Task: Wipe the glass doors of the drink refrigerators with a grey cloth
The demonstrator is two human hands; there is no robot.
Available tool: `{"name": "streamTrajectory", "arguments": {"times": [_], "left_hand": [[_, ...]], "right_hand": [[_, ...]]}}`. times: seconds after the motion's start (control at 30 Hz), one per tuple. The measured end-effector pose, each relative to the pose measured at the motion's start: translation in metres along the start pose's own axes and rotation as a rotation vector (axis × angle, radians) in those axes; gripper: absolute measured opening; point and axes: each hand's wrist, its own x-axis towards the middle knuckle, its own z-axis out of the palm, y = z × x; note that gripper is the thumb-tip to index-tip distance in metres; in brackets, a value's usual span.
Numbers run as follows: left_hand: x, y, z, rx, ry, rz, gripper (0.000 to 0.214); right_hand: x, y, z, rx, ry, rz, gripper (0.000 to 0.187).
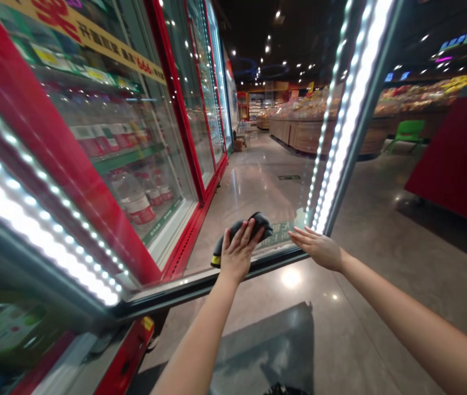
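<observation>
My left hand (239,247) presses a dark grey cloth (261,220) with a yellow edge against the lower pane of an open glass door (282,181). The fingers lie bent over the cloth, which bunches out on both sides of them. At the door's lower right corner is my right hand (319,248), its fingers stretched out beside the frame (274,262) and holding nothing. Whether those fingertips touch the glass I cannot tell. Bright LED strips (338,137) run up the door's right side, and pale green lettering (285,229) shows low on the pane.
Red-framed glass fridges (198,164) with bottles (132,200) line the left. Behind the door, a wood-sided produce stand (294,134) runs along the aisle. A green chair (409,131) and a red stand (459,159) are at the right. Polished floor (365,318) lies below.
</observation>
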Motion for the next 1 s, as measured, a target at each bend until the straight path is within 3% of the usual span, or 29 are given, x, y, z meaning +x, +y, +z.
{"name": "streamTrajectory", "arguments": {"times": [0.07,0.13,0.27,0.37,0.63,0.83,1.0], "left_hand": [[0.010,0.019,0.011,-0.050,-0.066,0.077,0.066],[0.002,0.030,0.023,-0.085,-0.118,0.189,0.065],[-0.031,0.028,0.038,-0.084,-0.114,0.308,0.063],[-0.037,0.026,0.043,-0.065,-0.082,0.315,0.061],[0.016,0.073,0.072,-0.048,-0.033,0.438,0.053],[0.070,0.119,0.096,-0.057,-0.036,0.528,0.052],[0.086,0.128,0.102,-0.072,-0.009,0.589,0.054]], "right_hand": [[-0.005,0.001,0.005,-0.005,0.007,0.000,0.068],[-0.011,0.000,0.009,-0.004,0.007,-0.014,0.065],[-0.027,0.003,0.013,0.027,0.034,0.048,0.061],[-0.037,0.007,0.010,0.051,0.036,0.084,0.059],[-0.058,0.013,-0.013,-0.059,0.123,0.134,0.034],[-0.071,0.021,-0.026,-0.121,0.163,0.150,0.032],[-0.076,0.028,-0.025,-0.123,0.195,0.172,0.032]]}}
